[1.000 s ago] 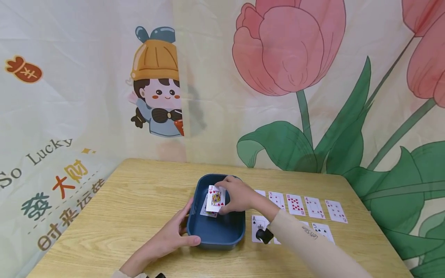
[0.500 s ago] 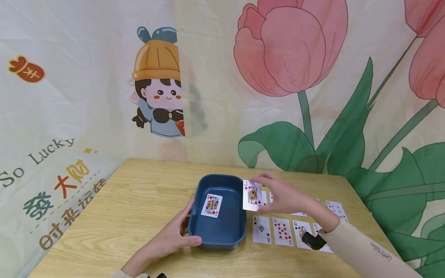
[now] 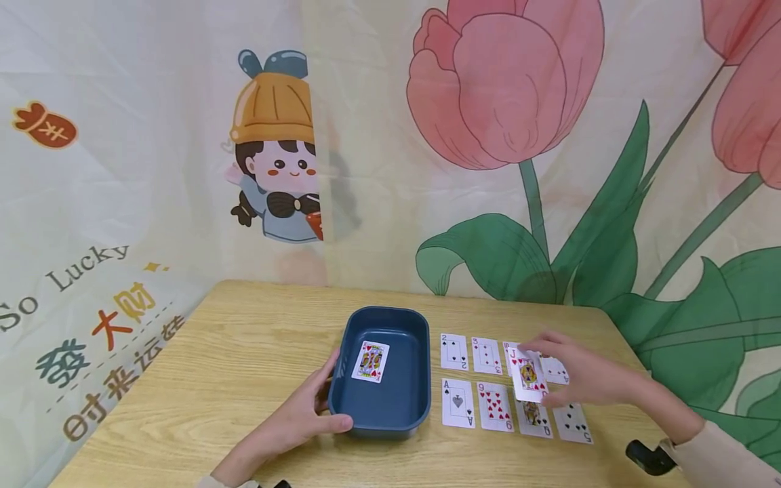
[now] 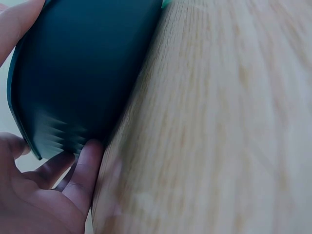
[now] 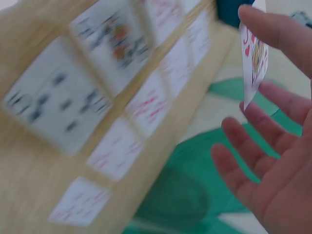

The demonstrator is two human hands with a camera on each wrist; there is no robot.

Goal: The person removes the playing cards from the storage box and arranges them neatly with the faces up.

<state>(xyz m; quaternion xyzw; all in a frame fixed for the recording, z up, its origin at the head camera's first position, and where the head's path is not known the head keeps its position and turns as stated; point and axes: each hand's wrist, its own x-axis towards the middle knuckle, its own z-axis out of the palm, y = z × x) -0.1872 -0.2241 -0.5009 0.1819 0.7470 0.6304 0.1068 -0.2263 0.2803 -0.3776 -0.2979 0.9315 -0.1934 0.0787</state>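
Note:
My right hand [image 3: 588, 373] pinches a jack of hearts playing card [image 3: 526, 376] between thumb and fingertips, held above the rows of cards on the right. It partly covers the ten of hearts and the queen of spades [image 3: 535, 421]. In the right wrist view the jack [image 5: 254, 61] stands tilted, gripped at its edges, with the other fingers spread. My left hand [image 3: 302, 413] holds the dark blue box [image 3: 390, 410] at its left side, thumb by the front corner and fingers along the outer wall [image 4: 87, 73]. A king of hearts [image 3: 370, 361] lies inside the box.
Two rows of face-up cards lie right of the box, among them an ace of spades [image 3: 457, 404], a nine of hearts [image 3: 495, 407] and a five of spades [image 3: 572, 423]. The wooden table [image 3: 244, 339] meets a printed cloth [image 3: 366, 203] at the back.
My right hand has carried the jack of hearts from over the box to the right, above the rows of cards. The king in the box is uncovered. My left hand stays put.

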